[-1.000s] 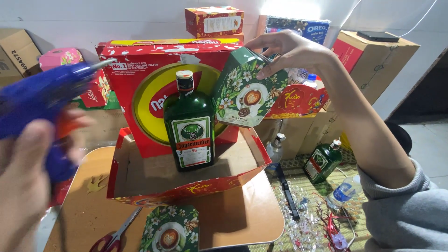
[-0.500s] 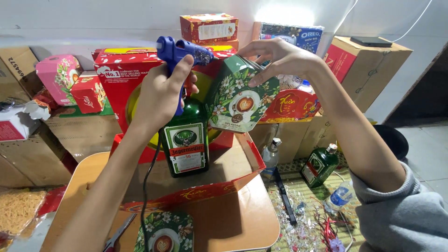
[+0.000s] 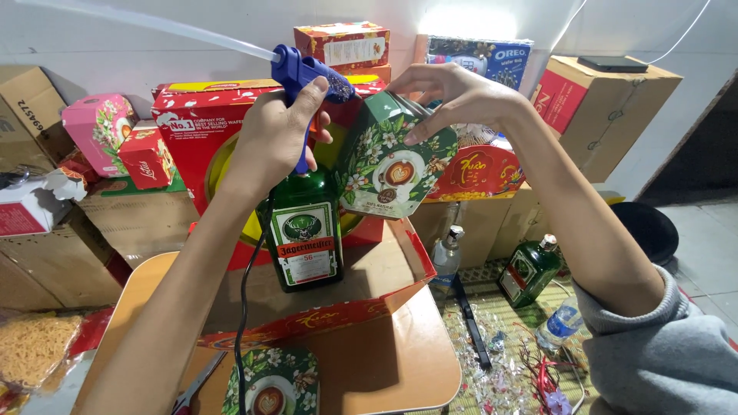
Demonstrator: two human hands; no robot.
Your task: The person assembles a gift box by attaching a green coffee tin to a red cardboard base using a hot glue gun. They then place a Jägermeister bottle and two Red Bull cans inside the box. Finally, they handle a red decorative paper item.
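My left hand grips a blue glue gun with a clear glue stick sticking out behind, its nozzle pointed at the top left edge of a green floral tin. My right hand holds that tin tilted in the air by its upper edge. Just below stands a square green bottle upright inside a shallow red box tray, in front of a big red and yellow box. The gun's black cord hangs down past my left forearm.
The tray rests on a small wooden table, with a second green floral tin and scissors at its front. Cardboard and gift boxes stack behind and left. On the floor at right lie a green bottle, clear bottles and tinsel.
My left hand brought the glue gun from the far left up to the tin's top edge. The right hand kept the tin raised, shifting it slightly left toward the gun.
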